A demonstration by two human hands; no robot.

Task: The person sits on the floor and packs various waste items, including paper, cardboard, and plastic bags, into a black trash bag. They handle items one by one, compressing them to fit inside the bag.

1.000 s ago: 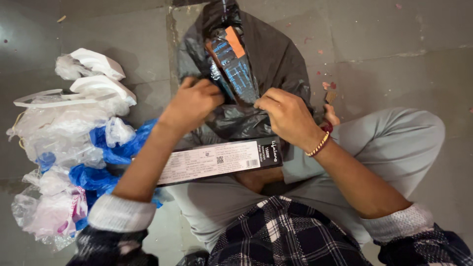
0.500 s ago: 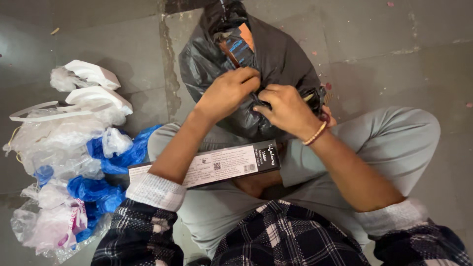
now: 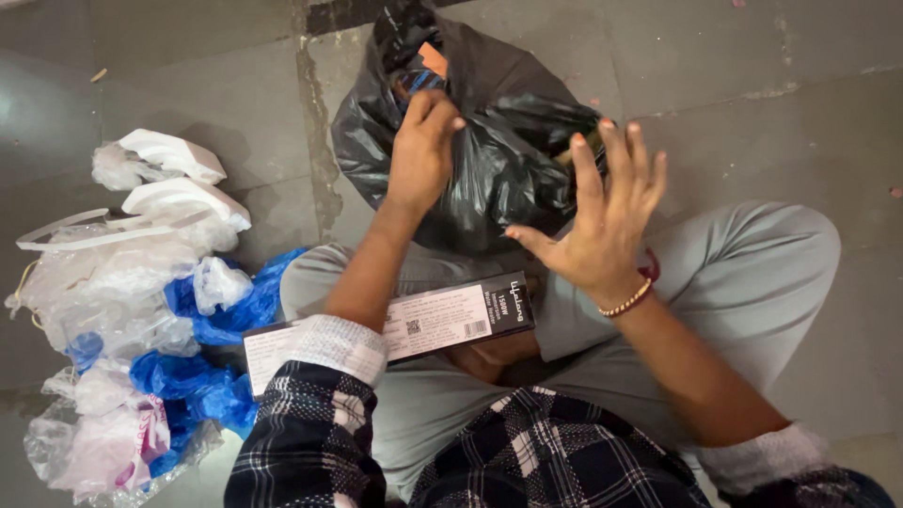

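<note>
A black plastic bag [image 3: 508, 141] stands on the floor between my knees. A dark box with blue print and an orange patch [image 3: 425, 68] pokes out of its top. My left hand [image 3: 420, 146] reaches up to the bag's mouth, fingers curled on the plastic beside that box. My right hand [image 3: 602, 221] hovers just right of the bag with its fingers spread, holding nothing. A long black and white carton [image 3: 442, 320] lies across my lap under my left forearm.
A heap of clear and blue plastic bags [image 3: 141, 310] lies on the floor at my left, with white foam pieces [image 3: 174, 155] at its far end. Grey floor tiles [image 3: 752, 122] surround me; my bent right leg [image 3: 752, 282] fills the right side.
The box has sunk deeper into the black bag. My left hand has moved up to the bag's mouth. My right hand has let go of the bag and opened.
</note>
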